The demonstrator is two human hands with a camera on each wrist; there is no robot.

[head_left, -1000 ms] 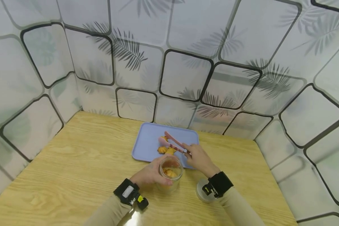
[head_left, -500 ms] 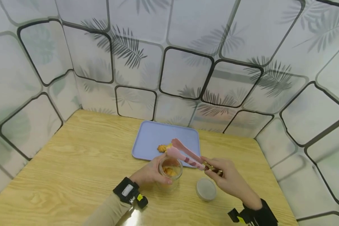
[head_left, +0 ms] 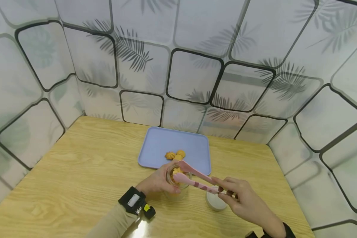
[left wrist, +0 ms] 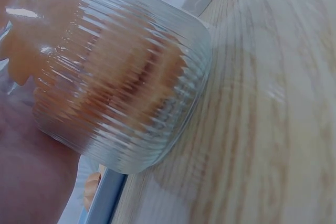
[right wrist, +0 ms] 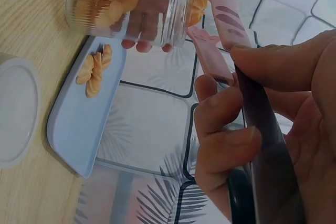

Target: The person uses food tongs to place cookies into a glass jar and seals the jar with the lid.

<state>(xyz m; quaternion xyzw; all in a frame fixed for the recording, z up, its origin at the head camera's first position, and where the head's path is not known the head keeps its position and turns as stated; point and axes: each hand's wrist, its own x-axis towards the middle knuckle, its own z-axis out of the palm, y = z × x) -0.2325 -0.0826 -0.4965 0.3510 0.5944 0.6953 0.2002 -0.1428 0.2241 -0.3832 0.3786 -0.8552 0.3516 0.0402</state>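
At lower centre, the left hand [head_left: 157, 181] is gripping a glass jar [head_left: 176, 194], seemingly steadying it for pink tongs [head_left: 198, 173] the right hand [head_left: 244, 201] is holding.

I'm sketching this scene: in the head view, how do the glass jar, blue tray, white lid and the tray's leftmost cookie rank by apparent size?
Largest to smallest:
Blue tray
Glass jar, partly covered
White lid, also partly hidden
Leftmost cookie
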